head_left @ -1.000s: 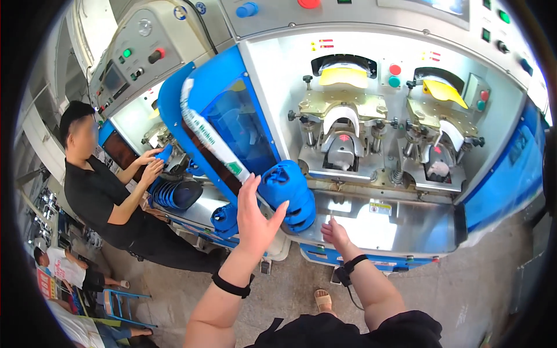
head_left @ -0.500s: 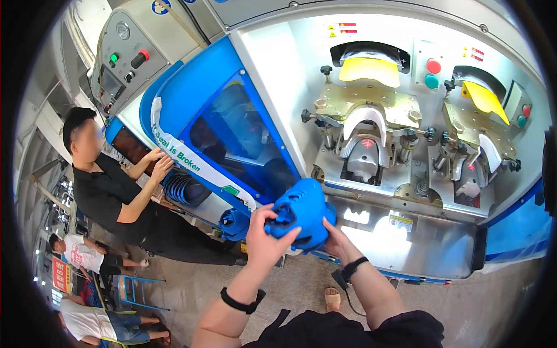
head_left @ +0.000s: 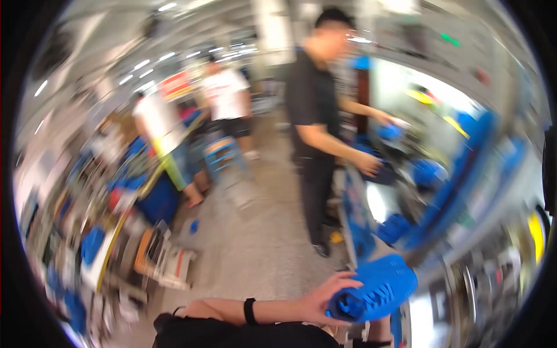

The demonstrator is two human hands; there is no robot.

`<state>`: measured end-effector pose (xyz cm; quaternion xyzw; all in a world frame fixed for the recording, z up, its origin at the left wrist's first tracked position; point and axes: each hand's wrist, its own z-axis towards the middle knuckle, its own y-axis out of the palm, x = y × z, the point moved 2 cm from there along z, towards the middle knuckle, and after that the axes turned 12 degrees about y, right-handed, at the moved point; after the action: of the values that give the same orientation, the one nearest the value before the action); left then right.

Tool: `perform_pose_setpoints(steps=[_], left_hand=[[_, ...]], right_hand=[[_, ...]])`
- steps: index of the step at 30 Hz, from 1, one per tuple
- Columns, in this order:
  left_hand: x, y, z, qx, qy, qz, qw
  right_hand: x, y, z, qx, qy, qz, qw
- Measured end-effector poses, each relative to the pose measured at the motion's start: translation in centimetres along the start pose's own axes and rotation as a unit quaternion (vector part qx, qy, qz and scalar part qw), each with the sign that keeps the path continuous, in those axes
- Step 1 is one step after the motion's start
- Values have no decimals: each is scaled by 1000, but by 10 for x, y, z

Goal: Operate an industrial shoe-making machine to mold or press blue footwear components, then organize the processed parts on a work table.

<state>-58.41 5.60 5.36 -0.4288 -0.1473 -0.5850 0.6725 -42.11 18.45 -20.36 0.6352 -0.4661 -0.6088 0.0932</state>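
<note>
The blue shoe upper [head_left: 376,290] looks like matt fabric; the floor [head_left: 261,249], dull concrete; the co-worker's shirt [head_left: 308,98], matt cloth.

Beyond the shoe [head_left: 380,287], a co-worker [head_left: 316,107] stands between a stool [head_left: 225,155], left, and a machine [head_left: 464,55], right.

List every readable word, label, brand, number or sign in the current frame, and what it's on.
None readable; the frame is motion-blurred.
Red-and-yellow background sign: too blurred.
White shirt with red print: too blurred.
Grey machine panel: too blurred to tell any labels.
Blue shoe upper in the left hand: no lettering I can make out.
</note>
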Motion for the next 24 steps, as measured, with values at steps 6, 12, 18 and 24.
perform_pose_setpoints(steps=[6,12,18,24], left_hand=[[84,-82,-179,188,-113,103,970],[191,-128,-355,371,-211,273,862],[292,-142,-497,528,-309,387,690],[350,-146,-605,631,-328,417,566]], right_hand=[[99,210,112,-191,104,-202,955],[229,405,90,-291,118,-299,901],[368,528,119,-299,459,-7,837],[499,596,148,-247,565,-135,776]])
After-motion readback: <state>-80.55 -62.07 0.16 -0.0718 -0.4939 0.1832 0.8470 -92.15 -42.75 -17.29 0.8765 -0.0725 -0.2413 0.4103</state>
